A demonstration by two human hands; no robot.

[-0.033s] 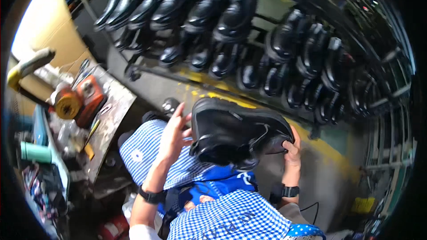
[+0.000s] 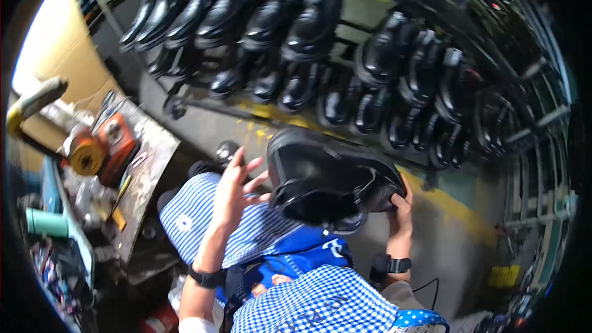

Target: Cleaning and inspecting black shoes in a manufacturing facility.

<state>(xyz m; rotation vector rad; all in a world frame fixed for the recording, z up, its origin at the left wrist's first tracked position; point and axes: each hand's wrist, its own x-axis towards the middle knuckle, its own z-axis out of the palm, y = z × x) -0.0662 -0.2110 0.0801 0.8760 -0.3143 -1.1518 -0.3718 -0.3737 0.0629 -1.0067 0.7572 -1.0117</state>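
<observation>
Nothing has shifted since the earlier frame, taken at the same instant: both hands sit where they were and the black shoe (image 2: 330,176) is at the same tilt. It is held up at the middle of the view, over the person's lap, heel end toward three o'clock and the dark sole rim facing down. At the shoe's four o'clock, the right hand (image 2: 401,206) has its fingers curled closed around the heel end, gripping it; a black wristband (image 2: 394,265) sits below on that forearm. At the shoe's nine o'clock, the left hand (image 2: 237,188) has its fingers spread open, the fingertips (image 2: 262,179) just beside or brushing the toe end; actual contact cannot be told. A dark band (image 2: 206,277) wraps that wrist. Under the hands lies blue-and-white checked cloth (image 2: 203,216) across the knees. At twelve o'clock a metal rack (image 2: 370,120) carries rows of glossy black shoes (image 2: 308,18). At nine o'clock a cluttered bench (image 2: 151,160) bears an orange tool (image 2: 108,148) and a roll of yellow tape (image 2: 86,155)
</observation>
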